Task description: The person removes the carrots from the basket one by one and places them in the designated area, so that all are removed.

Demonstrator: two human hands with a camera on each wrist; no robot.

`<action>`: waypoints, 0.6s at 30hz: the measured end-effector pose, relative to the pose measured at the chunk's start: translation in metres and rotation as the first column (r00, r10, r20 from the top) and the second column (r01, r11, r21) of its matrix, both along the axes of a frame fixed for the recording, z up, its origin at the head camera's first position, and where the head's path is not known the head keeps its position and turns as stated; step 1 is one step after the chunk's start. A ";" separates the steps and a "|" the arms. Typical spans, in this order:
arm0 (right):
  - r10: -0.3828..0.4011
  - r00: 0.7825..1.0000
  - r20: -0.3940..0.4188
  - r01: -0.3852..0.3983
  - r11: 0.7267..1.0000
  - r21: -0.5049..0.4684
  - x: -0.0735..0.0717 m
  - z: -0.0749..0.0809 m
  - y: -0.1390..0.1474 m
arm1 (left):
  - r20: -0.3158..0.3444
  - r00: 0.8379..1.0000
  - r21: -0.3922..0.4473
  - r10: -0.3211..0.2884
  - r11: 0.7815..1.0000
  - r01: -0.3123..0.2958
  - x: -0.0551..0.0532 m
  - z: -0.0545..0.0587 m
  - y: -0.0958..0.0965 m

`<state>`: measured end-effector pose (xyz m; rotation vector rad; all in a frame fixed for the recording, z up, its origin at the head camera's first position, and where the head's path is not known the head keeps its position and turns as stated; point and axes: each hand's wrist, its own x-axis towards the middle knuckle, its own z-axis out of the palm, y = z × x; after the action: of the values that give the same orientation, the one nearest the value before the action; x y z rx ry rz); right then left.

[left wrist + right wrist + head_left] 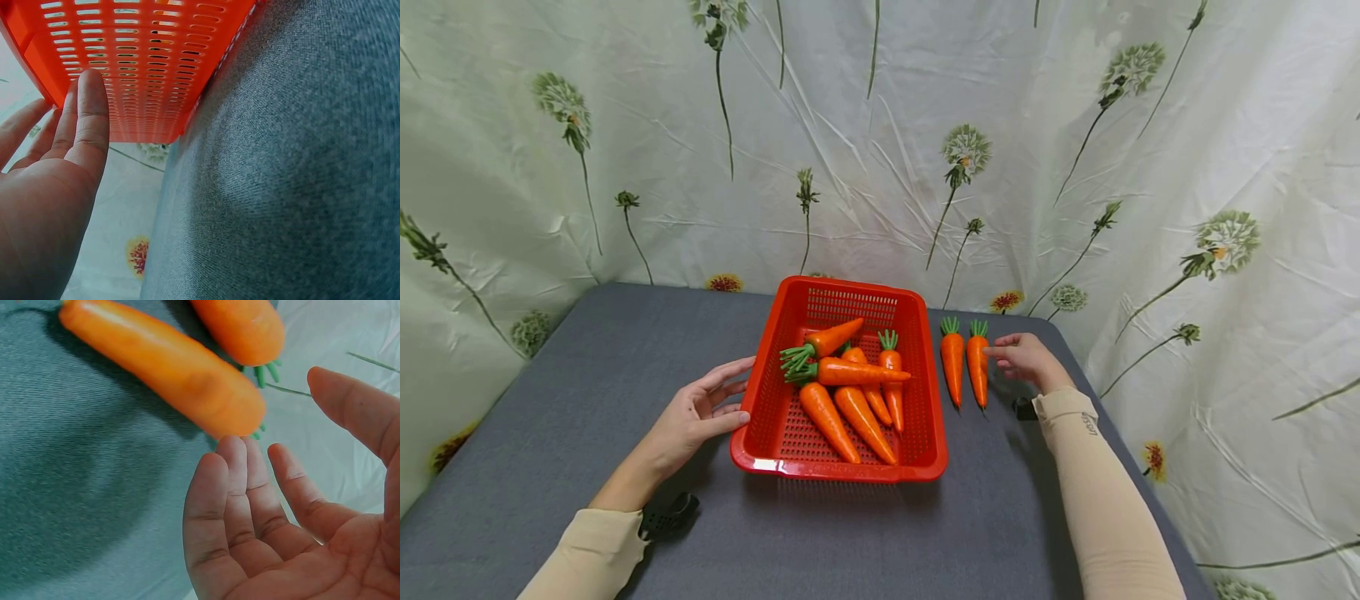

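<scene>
My left hand point(691, 417) is at the left side of a red plastic basket point(842, 472), its fingers extended along the slotted wall point(156, 78) and its thumb at the rim. Several orange carrots point(862, 423) with green tops lie inside the basket, some crossing over others. Right of it, two more carrots lie side by side on the table, tops pointing away. My right hand point(1028, 362) is beside the outer carrot point(977, 367), with fingers loosely extended and fingertips right at its edge. The inner carrot point(952, 362) lies between that one and the basket.
A dark grey cloth point(625, 358) covers the table. Behind and to the right hangs a pale curtain point(880, 167) printed with dandelions. A black wrist device point(668, 517) sits under the left wrist, another point(1024, 408) by the right.
</scene>
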<state>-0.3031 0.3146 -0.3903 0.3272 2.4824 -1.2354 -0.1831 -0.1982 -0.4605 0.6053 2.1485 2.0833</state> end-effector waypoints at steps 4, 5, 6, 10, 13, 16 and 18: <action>0.025 0.999 -0.020 -0.024 0.999 0.042 -0.001 0.008 -0.004 | 0.001 1.000 0.003 0.000 1.000 0.000 0.000 0.000 0.000; 0.031 0.999 -0.024 -0.030 0.999 0.045 -0.002 0.009 -0.005 | 0.000 1.000 0.003 0.000 1.000 0.000 0.000 0.000 0.000; 0.040 0.999 -0.023 -0.039 0.998 0.050 -0.002 0.010 -0.006 | 0.000 1.000 0.002 0.000 1.000 0.000 0.000 0.000 0.000; 0.075 0.997 -0.028 -0.074 0.995 0.063 -0.003 0.016 -0.010 | 0.002 1.000 0.001 -0.002 1.000 0.002 0.000 0.000 0.000; 0.098 0.994 -0.036 -0.096 0.994 0.060 -0.003 0.022 -0.014 | 0.002 1.000 0.001 -0.003 1.000 0.003 0.000 0.001 0.000; 0.129 0.991 -0.044 -0.126 0.990 0.055 -0.003 0.028 -0.019 | 0.002 1.000 0.000 -0.004 1.000 0.004 0.000 0.001 0.000; 0.145 0.988 -0.046 -0.143 0.988 0.056 -0.003 0.032 -0.023 | 0.003 1.000 -0.001 -0.004 1.000 0.004 0.000 0.001 0.000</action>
<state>-0.3058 0.2919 -0.3588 0.1285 2.5348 -1.1343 -0.1831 -0.1985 -0.4599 0.6059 2.1450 2.0798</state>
